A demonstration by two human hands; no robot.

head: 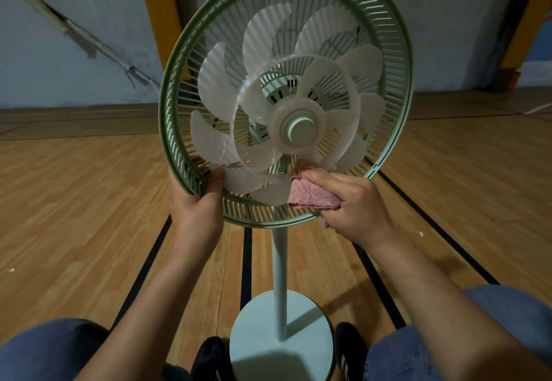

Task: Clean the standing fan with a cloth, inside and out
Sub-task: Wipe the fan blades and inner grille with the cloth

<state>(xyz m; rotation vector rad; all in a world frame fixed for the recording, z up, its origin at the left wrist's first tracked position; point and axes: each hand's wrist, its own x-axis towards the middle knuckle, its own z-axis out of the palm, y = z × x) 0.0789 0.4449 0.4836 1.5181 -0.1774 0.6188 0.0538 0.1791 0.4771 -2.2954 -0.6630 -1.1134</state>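
Knees in blue denim [513, 315] and dark shoes [209, 356] frame the round pale-blue base [280, 339] of the green plastic standing fan [397, 61], which stands on the wooden gym floor [74, 201] between the feet. Its front guard is off, so the translucent white blades [218, 82] sit exposed inside the ribbed green rear cage.

Both hands work at the cage's lower edge. The left hand [197, 201] curls round the green rim, thumb on the inside by a blade, steadying the head. The right hand [358, 201] pinches a folded pink cloth [310, 195] and presses its corner against a lower blade just below the hub [298, 130].

I judge the blades thin, flexible and easy to crack, and free to spin under a wipe, so each wants light pressure with support near the hub. The head looks light on its slim pole [280, 276] and may tip or swivel; the stiff rim seems the safest hold. Slats are narrow, so the soft cloth can snag.
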